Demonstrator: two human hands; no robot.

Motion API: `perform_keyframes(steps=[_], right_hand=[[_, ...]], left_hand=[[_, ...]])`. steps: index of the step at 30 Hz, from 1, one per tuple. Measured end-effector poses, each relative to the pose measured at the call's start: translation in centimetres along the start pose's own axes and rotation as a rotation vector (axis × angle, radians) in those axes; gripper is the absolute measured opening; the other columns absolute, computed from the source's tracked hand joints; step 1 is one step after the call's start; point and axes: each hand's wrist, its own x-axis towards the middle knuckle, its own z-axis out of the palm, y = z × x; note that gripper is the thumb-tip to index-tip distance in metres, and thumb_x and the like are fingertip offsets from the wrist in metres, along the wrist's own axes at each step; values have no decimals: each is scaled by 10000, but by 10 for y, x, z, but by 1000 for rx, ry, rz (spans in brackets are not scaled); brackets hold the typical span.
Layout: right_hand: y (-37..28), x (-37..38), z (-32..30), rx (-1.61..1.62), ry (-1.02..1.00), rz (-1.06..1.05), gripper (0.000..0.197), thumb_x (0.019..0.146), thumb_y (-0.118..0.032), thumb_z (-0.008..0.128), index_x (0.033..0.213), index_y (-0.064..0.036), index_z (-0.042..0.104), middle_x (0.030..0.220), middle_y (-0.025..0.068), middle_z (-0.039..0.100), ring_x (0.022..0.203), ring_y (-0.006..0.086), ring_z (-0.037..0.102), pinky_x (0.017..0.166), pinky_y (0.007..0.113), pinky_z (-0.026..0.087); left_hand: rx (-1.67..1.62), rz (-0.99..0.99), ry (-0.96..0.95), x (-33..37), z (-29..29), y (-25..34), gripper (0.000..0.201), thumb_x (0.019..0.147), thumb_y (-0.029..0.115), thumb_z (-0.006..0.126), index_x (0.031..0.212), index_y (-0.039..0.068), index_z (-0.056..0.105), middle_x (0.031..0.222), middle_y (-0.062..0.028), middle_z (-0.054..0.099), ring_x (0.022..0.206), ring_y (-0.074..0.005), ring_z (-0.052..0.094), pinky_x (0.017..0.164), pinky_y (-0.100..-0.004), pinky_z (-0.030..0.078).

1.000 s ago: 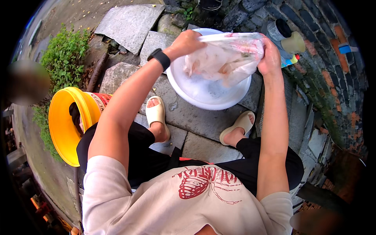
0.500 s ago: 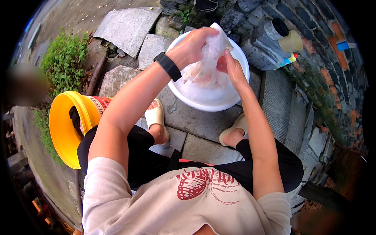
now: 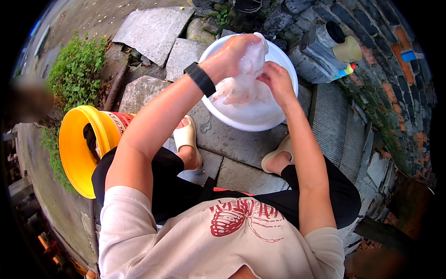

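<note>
My left hand (image 3: 236, 55), with a black band on its wrist, is closed around the upper part of a wet white cloth (image 3: 255, 61). The cloth hangs down in bunched folds over a round white basin (image 3: 247, 126), its lower end in cloudy, sudsy water. Lower and to the right, my right hand (image 3: 278, 83) has its fingers curled together at the cloth's right edge, in a pinch on it. The fingertips are partly hidden. Pinkish and yellowish patches show on the lower folds.
A yellow bucket (image 3: 70, 160) with dark cloth inside lies tilted by my left knee. Grey stone slabs (image 3: 246, 179) lie underfoot. On the right, containers (image 3: 347, 49) and a small bright-coloured bottle (image 3: 344, 71) stand on blocks by a brick wall (image 3: 371, 37). Green plants (image 3: 74, 69) grow at left.
My right hand has slid down from the upper cloth and turned, its fingers now curled at the cloth's edge. My left hand keeps its grip up high.
</note>
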Motion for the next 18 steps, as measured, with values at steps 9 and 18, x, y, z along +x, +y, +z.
perform_keyframes(steps=[9,18], right_hand=[[-7,3,-16,-98,-130,66,334,902,-251,508,1068,31,576,994,122,603,804,169,618,788,299,498],[-8,4,-5,-642,176,-311,209,825,-134,533,957,-11,638,787,123,629,729,173,593,701,289,477]], left_hand=[[23,-40,-75,-5,-4,12,199,841,252,537,909,68,573,791,-51,606,640,-182,584,462,-329,424],[-325,5,194,18,-19,11,293,915,232,417,1013,-27,514,1002,-166,577,912,-308,557,856,-460,436]])
